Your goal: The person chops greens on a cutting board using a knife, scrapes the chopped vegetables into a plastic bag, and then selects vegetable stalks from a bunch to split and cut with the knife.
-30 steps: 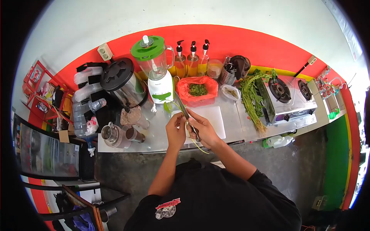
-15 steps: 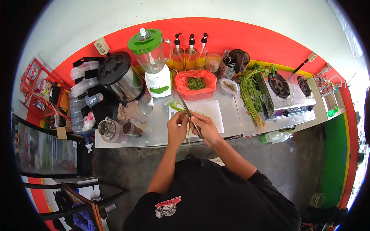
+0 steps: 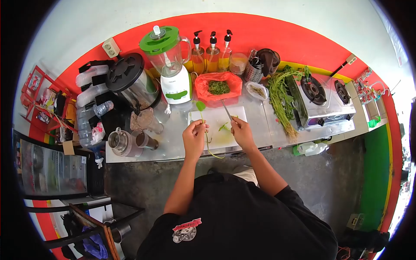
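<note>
- Head view: left hand (image 3: 195,134) raised over the near left of the white chopping board (image 3: 238,113); its fingers pinch a leafy stem (image 3: 200,106), leaf end towards twelve o'clock, thin tail hanging towards five.
- Right hand (image 3: 242,133), at three o'clock from the left: fingers wrapped around the handle of a knife (image 3: 227,111), blade pointing to eleven. Blade and stem apart; which way the cutting edge faces, cannot tell.
- Green scraps (image 3: 224,127) lie on the board between the hands.
- From the board: red bag (image 3: 203,85) with chopped greens (image 3: 219,87) at twelve; bundle of greens (image 3: 282,102) at two, on the table (image 3: 259,119).
- Handling, as judged: a limp stem bends easily, so a short, firm pinch is advised, with the edge turned away from the left fingers.
- Recommended: knife strokes short, well clear of the bag's thin plastic, and the tail kept over the board.
</note>
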Demonstrator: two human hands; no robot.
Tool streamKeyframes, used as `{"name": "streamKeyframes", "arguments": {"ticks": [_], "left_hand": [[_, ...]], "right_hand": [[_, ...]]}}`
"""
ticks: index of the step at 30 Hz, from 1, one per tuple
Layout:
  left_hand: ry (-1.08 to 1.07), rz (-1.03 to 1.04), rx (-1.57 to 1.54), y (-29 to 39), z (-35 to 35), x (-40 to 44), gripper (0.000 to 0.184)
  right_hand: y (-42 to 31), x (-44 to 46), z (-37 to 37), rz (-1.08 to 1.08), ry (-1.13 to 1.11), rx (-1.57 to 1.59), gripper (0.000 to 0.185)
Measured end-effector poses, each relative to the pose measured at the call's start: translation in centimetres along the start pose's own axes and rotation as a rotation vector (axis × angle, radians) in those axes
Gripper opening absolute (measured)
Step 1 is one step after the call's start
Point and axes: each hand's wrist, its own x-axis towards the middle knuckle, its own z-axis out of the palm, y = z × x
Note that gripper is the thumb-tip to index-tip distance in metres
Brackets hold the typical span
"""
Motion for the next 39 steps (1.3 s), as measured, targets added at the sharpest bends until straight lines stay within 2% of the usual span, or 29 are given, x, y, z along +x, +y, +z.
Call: {"name": "streamKeyframes", "arguments": {"ticks": [2, 6, 9, 13, 15, 20, 23, 26, 28, 30, 32, 33, 35, 39], "left_hand": [[-0.017, 0.009, -0.025, 0.0, -0.2, 0.1, 0.017], [-0.027, 0.011, -0.053, 0.4, -0.3, 0.3, 0.018], [-0.027, 0.021, -0.068, 0.9, -0.5, 0.1, 0.019], [-0.025, -0.019, -0.056, 1.7, -0.6, 0.0, 0.019], [-0.011, -0.009, -0.079, 1.8, -0.4, 0.0, 0.02], [-0.057, -0.014, -0.068, 1.9, 0.1, 0.0, 0.021], [-0.083, 0.009, -0.045, 1.8, 0.5, 0.0, 0.02], [-0.109, 0.002, -0.003, 2.4, 0.9, -0.3, 0.019], [-0.143, 0.011, -0.035, 2.3, 0.9, -0.4, 0.019], [-0.155, 0.019, -0.022, 2.1, 0.8, -0.6, 0.019], [-0.156, 0.041, -0.024, 2.2, 0.8, -0.7, 0.019], [-0.156, 0.043, -0.023, 2.2, 0.9, -0.8, 0.019], [-0.13, 0.032, -0.035, 2.3, 1.0, -0.9, 0.019], [-0.096, 0.058, -0.008, 2.4, 1.1, -1.1, 0.019]], "right_hand": [[0.9, 0.8, 0.0, -0.085, -0.028, -0.102, 0.039], [4.5, 1.9, 0.4, -0.028, -0.11, -0.175, 0.042], [5.3, 1.0, 0.2, 0.213, -0.169, -0.175, 0.036], [4.2, 0.2, -0.7, 0.287, -0.257, -0.164, 0.033], [3.0, -0.3, -0.9, 0.172, -0.212, -0.081, 0.032], [-4.5, -2.3, -1.3, 0.139, -0.236, 0.072, 0.028], [-7.3, -3.5, -1.3, 0.098, -0.266, 0.205, 0.034], [-8.0, -4.0, -1.1, -0.031, -0.308, 0.198, 0.035], [-8.2, -4.6, -0.9, -0.284, -0.307, -0.001, 0.036], [-8.8, -5.0, -0.7, -0.27, -0.32, 0.011, 0.037], [-9.6, -5.4, -0.4, -0.013, -0.347, 0.253, 0.04], [-9.6, -5.5, -0.2, -0.015, -0.347, 0.255, 0.04], [-9.2, -5.6, 0.3, 0.08, -0.371, 0.457, 0.034], [-9.3, -6.0, 1.6, 0.184, -0.323, 0.593, 0.019]]}}
